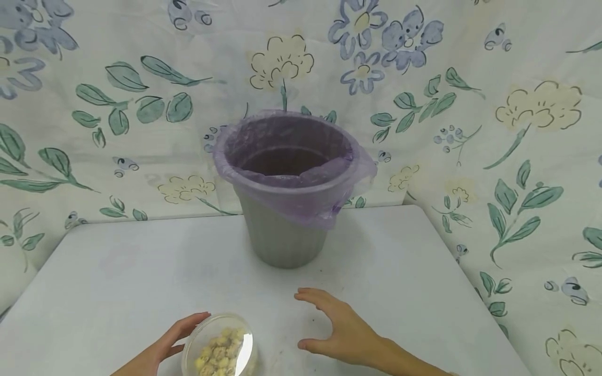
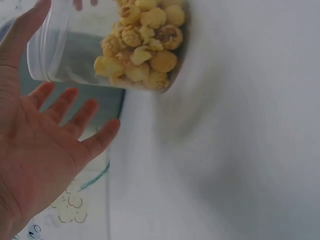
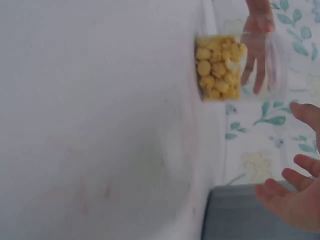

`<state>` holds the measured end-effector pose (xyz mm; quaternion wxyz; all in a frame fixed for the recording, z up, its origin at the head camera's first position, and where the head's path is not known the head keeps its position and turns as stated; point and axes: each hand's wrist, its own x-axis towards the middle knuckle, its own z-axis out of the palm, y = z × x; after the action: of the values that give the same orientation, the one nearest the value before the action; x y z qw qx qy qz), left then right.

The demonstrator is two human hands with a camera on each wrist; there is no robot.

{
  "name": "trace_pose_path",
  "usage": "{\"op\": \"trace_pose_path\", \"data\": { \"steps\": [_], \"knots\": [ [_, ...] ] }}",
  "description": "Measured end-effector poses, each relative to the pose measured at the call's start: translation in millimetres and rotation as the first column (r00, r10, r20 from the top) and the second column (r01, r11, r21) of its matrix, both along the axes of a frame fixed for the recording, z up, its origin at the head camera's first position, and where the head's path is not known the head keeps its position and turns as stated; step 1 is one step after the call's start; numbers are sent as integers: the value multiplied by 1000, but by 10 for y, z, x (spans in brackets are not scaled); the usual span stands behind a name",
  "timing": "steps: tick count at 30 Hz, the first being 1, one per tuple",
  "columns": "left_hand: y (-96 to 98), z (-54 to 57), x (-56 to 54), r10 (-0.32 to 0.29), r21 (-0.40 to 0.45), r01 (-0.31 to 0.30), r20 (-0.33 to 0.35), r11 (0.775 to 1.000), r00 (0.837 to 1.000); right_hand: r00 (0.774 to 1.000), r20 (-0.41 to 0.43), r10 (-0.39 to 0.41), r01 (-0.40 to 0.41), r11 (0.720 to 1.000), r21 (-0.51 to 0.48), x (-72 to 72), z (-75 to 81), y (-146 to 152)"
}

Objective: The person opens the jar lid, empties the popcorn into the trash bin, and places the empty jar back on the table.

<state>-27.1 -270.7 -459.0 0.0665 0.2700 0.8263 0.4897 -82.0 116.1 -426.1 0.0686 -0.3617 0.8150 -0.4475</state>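
Note:
A clear round plastic jar [image 1: 221, 347] of yellow popcorn [image 2: 142, 47] stands at the front of the white table, its clear lid on. My left hand [image 1: 171, 342] is beside it on the left. In the left wrist view the left fingers [image 2: 100, 137] spread out next to the jar wall, and the thumb overlaps the rim; whether it touches I cannot tell. To the right of the jar, my right hand [image 1: 340, 331] hovers with thumb and fingers spread apart and nothing between them. The right wrist view shows it apart from the jar [image 3: 220, 67].
A grey bin [image 1: 287, 235] lined with a purple plastic bag [image 1: 301, 201] stands toward the back of the white table [image 1: 141, 271]. Floral cloth [image 1: 320, 99] hangs behind and to the right of the table.

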Motion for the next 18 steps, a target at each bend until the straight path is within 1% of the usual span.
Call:
{"op": "trace_pose_path", "data": {
  "steps": [2, 3, 4, 7, 8, 10, 11, 14, 16, 18],
  "knots": [
    [-17, -114, -12, -33, 44, 32, 28, 999, 999, 1000, 8, 27, -27, 1000, 7, 30, -37, -62],
    [-45, -161, -28, -77, 62, 75, 34, 995, 996, 999, 9, 43, -43, 999, 6, 41, -55, -94],
    [-55, -207, -35, -95, 83, 91, 52, 992, 994, 998, 11, 59, -59, 998, -1, 51, -75, -126],
    [-65, -327, -52, -136, 145, 121, 99, 982, 986, 994, 17, 106, -105, 994, -24, 65, -117, -224],
    [-60, -344, -54, -133, 147, 118, 99, 982, 986, 993, 18, 121, -120, 992, -32, 67, -134, -254],
    [-47, -357, -55, -126, 158, 106, 119, 982, 985, 989, 26, 145, -143, 989, -42, 72, -163, -312],
    [-37, -360, -56, -118, 159, 99, 117, 982, 986, 987, 31, 155, -153, 987, -46, 77, -175, -338],
    [-4, -339, -45, -87, 165, 62, 147, 984, 985, 983, 49, 176, -173, 983, -55, 95, -199, -408],
    [17, -311, -34, -73, 176, 40, 184, 984, 980, 979, 80, 190, -184, 980, -76, 107, -202, -445],
    [42, -276, -23, -58, 183, 14, 234, 983, 971, 974, 111, 196, -187, 979, -86, 120, -199, -476]
  ]
}}
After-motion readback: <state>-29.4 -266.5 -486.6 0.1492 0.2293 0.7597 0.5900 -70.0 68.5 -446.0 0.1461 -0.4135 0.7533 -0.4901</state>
